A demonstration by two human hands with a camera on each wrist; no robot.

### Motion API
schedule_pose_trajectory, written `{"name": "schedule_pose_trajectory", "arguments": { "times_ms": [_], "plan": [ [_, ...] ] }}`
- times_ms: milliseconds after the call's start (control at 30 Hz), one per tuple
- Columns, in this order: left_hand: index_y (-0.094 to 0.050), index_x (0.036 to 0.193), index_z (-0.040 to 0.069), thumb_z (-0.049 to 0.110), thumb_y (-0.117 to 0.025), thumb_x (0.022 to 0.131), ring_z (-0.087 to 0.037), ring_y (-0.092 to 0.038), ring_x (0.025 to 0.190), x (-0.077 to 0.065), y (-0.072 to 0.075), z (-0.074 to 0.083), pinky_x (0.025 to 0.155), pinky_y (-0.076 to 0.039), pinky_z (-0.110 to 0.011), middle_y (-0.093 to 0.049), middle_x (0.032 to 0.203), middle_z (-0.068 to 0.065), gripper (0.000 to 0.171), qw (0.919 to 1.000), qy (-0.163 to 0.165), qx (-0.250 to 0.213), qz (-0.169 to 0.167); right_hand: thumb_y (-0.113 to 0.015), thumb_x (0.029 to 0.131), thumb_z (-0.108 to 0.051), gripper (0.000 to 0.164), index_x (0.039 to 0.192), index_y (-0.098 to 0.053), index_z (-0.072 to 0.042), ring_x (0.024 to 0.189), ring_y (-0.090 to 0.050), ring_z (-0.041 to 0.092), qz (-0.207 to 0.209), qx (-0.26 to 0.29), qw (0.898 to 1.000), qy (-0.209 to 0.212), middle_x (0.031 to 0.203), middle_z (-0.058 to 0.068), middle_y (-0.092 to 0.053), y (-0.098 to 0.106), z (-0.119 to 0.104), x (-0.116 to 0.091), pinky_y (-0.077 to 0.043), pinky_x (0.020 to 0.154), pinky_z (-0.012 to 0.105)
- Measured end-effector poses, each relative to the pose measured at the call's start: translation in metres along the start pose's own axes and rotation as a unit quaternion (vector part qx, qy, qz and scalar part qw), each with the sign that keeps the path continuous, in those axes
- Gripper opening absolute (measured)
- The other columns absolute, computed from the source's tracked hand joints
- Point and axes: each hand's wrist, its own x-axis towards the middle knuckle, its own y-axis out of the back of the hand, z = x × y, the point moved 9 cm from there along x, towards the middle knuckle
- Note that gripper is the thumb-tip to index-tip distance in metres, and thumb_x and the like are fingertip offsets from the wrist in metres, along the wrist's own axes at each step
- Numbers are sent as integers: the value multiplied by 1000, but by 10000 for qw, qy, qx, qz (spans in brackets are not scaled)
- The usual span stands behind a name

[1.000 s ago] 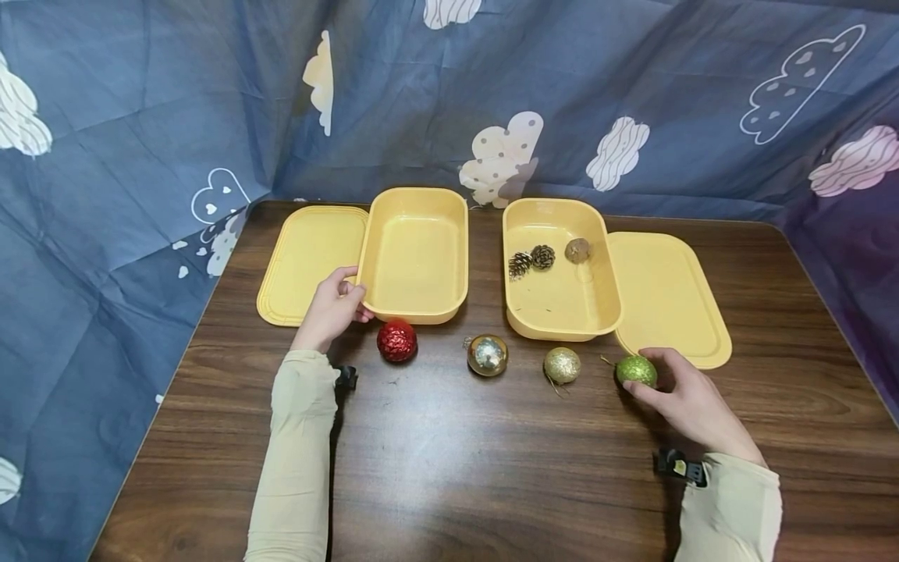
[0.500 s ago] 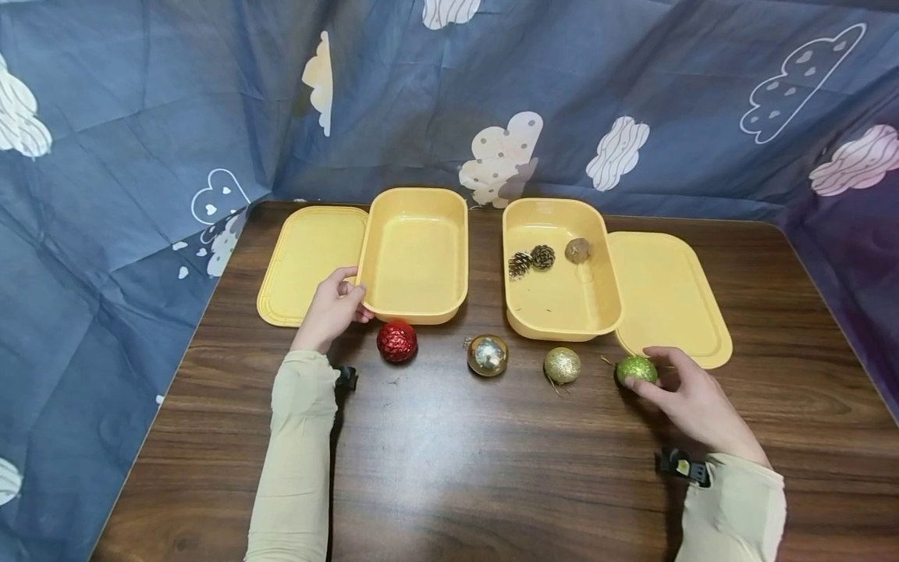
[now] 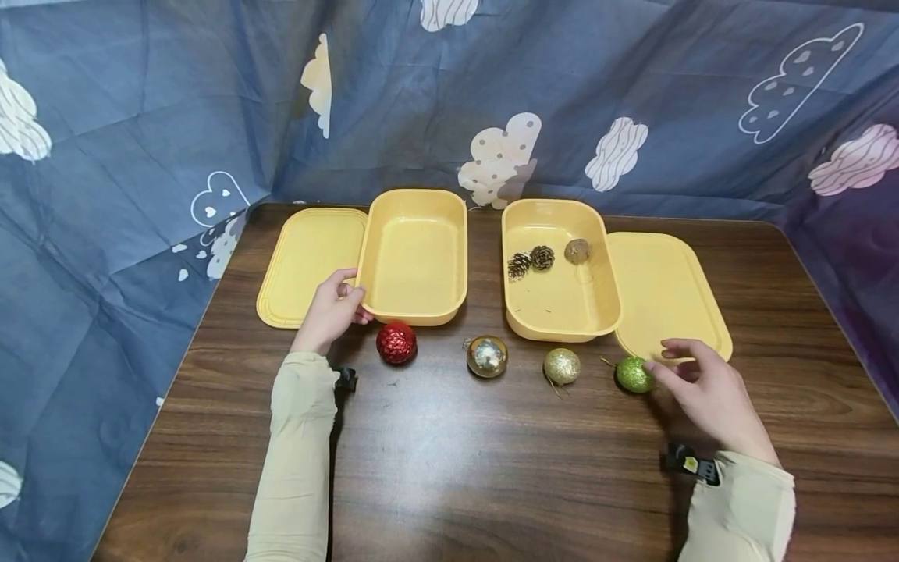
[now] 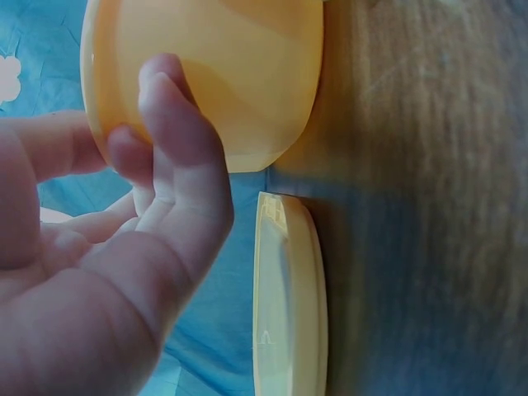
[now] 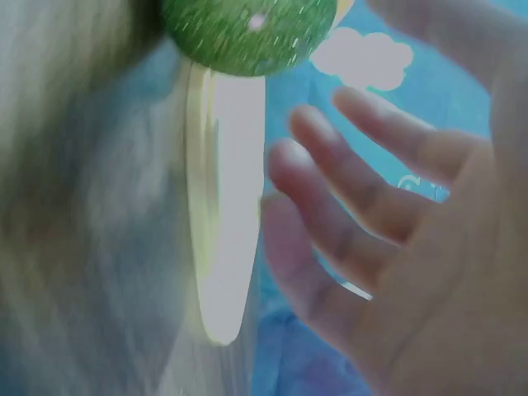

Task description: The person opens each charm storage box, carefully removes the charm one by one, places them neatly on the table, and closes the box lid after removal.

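Note:
My left hand (image 3: 333, 307) holds the front left corner of the left yellow plastic box (image 3: 416, 316), whose inside is bare. The left wrist view shows curled fingers (image 4: 186, 140) at that box's (image 4: 247, 91) wall and rim. My right hand (image 3: 712, 394), fingers spread, is just right of a green glitter Christmas ball (image 3: 634, 375). Its thumb tip overlaps the ball's right edge in the head view. From the right wrist, the green ball (image 5: 252, 33) appears above relaxed fingers (image 5: 313, 223) that hold nothing. A red ball (image 3: 396, 343) sits by the left box's front edge.
A shiny gold ball (image 3: 487, 357) and a glittery gold ball (image 3: 562, 366) lie in the row on the wooden table (image 3: 492, 468). The right yellow box (image 3: 562, 312) contains pine cones (image 3: 541, 257) and a brown ball (image 3: 577, 251). Yellow lids (image 3: 309, 257) flank the boxes.
My right hand has let go of the green ball and drawn back to the right, its fingers opening. The ball stays nearly in place. My left hand keeps its position on the box.

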Motion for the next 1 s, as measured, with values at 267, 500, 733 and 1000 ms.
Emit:
{"name": "schedule_pose_trajectory", "arguments": {
  "times_ms": [267,500,733,1000],
  "plan": [
    [-36,143,-1,9,-45,98,-11,-64,60,2,-1,2,61,-56,-24,-54,85,-11,47,10000,-37,47,15,-62,92,-28,34,112,-65,-1,76,-45,-20,695,285,9972,-7,95,12,-64,11,-19,25,-39,69,4],
    [-35,144,-2,9,-44,98,-10,-64,61,2,-2,2,61,-56,-24,-55,87,-14,48,9999,-12,114,9,-54,95,-39,46,120,-61,0,83,-59,8,190,97,9991,-356,101,20,-66,1,-29,51,-41,69,23],
    [-35,143,-2,9,-44,99,-11,-64,61,-2,0,0,62,-57,-25,-55,86,-13,47,9998,15,209,35,-52,97,-36,48,121,-59,5,89,-60,30,-102,296,9986,-426,102,23,-66,-23,-29,61,-43,71,29],
    [-34,144,-4,13,-46,100,-15,-66,66,-5,0,3,66,-59,-28,-55,89,-14,48,9990,-8,426,-119,-55,96,-35,47,120,-60,6,70,-54,4,-200,454,9986,-184,94,19,-68,-23,-27,64,-42,67,20]
  ]
}}
